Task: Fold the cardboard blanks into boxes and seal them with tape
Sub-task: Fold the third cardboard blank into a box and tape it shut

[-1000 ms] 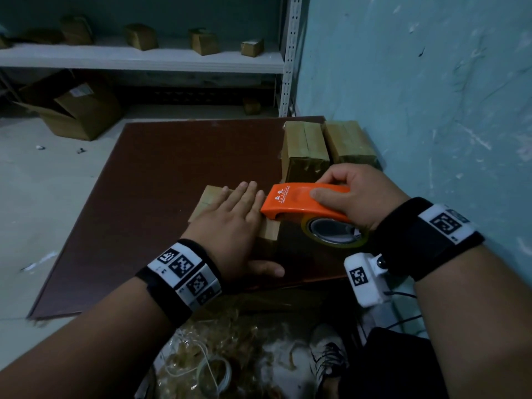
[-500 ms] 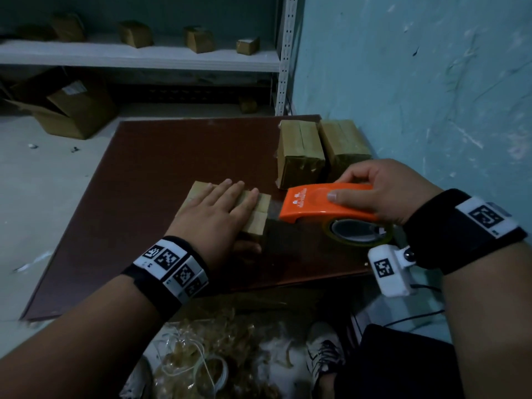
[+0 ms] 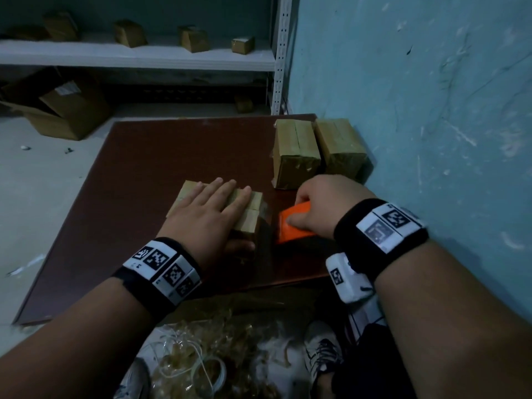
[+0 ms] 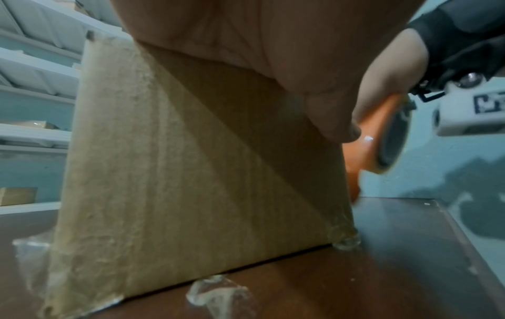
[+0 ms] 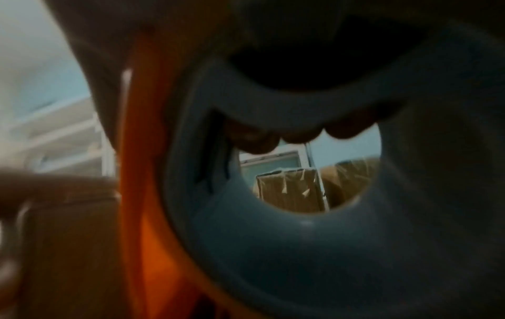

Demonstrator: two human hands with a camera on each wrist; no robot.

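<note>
A small cardboard box (image 3: 250, 208) (image 4: 191, 172) stands on the dark brown table (image 3: 161, 156). My left hand (image 3: 210, 208) lies flat on its top with straight fingers, the thumb (image 4: 336, 127) down its near side. My right hand (image 3: 325, 208) grips an orange tape dispenser (image 3: 290, 227) (image 4: 366, 146) tipped downward against the box's right side. In the right wrist view the orange body (image 5: 142, 151) and the grey roll core (image 5: 273, 248) fill the frame, my fingertips (image 5: 297, 136) curled over the core.
Two taped boxes (image 3: 295, 152) (image 3: 339, 148) stand against the blue wall (image 3: 431, 110) at the table's far right. A white shelf (image 3: 138, 56) holds several small boxes. An open carton (image 3: 63, 108) sits on the floor. Tape scraps (image 3: 207, 358) lie by my shoes.
The dispenser slid right off the box top, then tipped down over its right edge. My left hand stayed flat on the box, which now sits a little farther left.
</note>
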